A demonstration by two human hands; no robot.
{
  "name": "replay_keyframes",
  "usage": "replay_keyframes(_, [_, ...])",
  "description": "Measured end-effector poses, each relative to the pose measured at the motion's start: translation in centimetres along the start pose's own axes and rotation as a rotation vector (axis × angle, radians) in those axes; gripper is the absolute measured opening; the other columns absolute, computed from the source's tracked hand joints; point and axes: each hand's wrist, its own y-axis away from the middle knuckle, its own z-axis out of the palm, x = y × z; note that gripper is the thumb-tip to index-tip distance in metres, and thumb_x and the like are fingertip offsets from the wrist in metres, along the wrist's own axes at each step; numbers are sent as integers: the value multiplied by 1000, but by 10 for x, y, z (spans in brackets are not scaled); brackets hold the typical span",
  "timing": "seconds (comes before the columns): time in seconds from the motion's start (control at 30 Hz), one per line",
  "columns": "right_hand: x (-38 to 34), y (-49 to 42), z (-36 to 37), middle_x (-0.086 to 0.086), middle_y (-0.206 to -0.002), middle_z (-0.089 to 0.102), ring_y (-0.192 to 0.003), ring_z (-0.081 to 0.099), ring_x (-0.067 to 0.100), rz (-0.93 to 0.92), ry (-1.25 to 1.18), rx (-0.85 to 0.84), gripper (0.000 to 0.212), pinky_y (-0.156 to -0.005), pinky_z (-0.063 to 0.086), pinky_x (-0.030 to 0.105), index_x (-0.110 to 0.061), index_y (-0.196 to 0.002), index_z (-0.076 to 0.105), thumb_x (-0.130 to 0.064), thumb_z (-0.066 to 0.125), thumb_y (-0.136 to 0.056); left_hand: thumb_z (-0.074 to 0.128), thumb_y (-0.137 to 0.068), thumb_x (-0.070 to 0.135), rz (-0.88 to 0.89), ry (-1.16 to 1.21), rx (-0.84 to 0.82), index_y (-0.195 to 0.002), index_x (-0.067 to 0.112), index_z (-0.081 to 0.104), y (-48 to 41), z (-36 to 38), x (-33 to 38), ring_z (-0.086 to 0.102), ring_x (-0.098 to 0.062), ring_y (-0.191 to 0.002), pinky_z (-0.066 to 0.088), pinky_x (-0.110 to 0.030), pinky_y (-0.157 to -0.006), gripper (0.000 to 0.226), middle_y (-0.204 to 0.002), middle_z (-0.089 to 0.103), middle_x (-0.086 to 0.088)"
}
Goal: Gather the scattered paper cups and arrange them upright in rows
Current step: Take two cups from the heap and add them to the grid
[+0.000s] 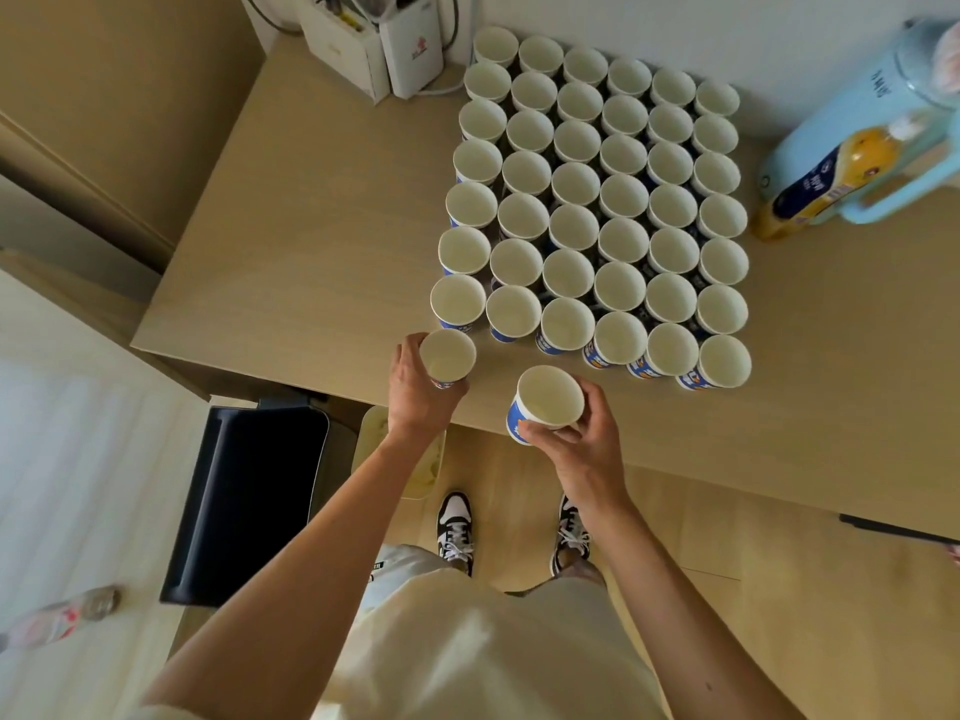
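Both your forearms reach forward from the bottom of the view, elbows bent, and each hand grips one cup at the near edge of the bench (311, 226). Your left hand (418, 389) shows its back, with the fingers curled round the left side of the left cup (448, 356) and the thumb tucked under its near side. That cup stands upright just beside the near-left corner of the block of cups (597, 200); I cannot tell whether its base is resting on the bench. Your right hand (589, 441) holds the right cup (549, 402) with the thumb lying across its near wall and the fingers wrapped round its right side. This cup tilts slightly, with its mouth leaning toward you, its blue printed side on the left and its base over the bench edge, apart from the block. The block stands upright in tight rows, six across, rims touching or nearly so, filling the middle of the bench. An orange bottle (831, 174) and a pale blue jug (883, 111) lie to its right, and white boxes (374, 49) stand at the far corner.
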Motion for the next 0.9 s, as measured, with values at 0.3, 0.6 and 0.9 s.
replay_keyframes(0.3, [2, -2, -2, 4, -119, 68, -111, 68, 24, 6, 10, -19, 75, -96, 58, 47, -23, -123, 59, -34, 92, -56, 91, -69, 15, 18, -1, -3, -132, 6, 49, 0, 0, -2, 54, -27, -110, 53, -45, -90, 76, -124, 57, -13])
replay_keyframes(0.6, [7, 1, -4, 6, -119, 67, -111, 67, 27, 21, 2, -18, 77, -94, 59, 49, -20, -124, 59, -34, 92, -55, 91, -67, 16, 41, 14, 4, -132, 8, 49, -2, 2, -5, 53, -26, -112, 57, -55, -85, 77, -125, 56, -10])
replay_keyframes(0.9, [16, 2, -7, 5, -119, 67, -111, 67, 26, 32, 1, 3, 77, -92, 60, 45, -22, -123, 60, -35, 91, -55, 93, -65, 17, 13, 11, -28, -140, 8, 44, 2, -5, -4, 48, -18, -108, 56, -52, -90, 90, -131, 51, -11])
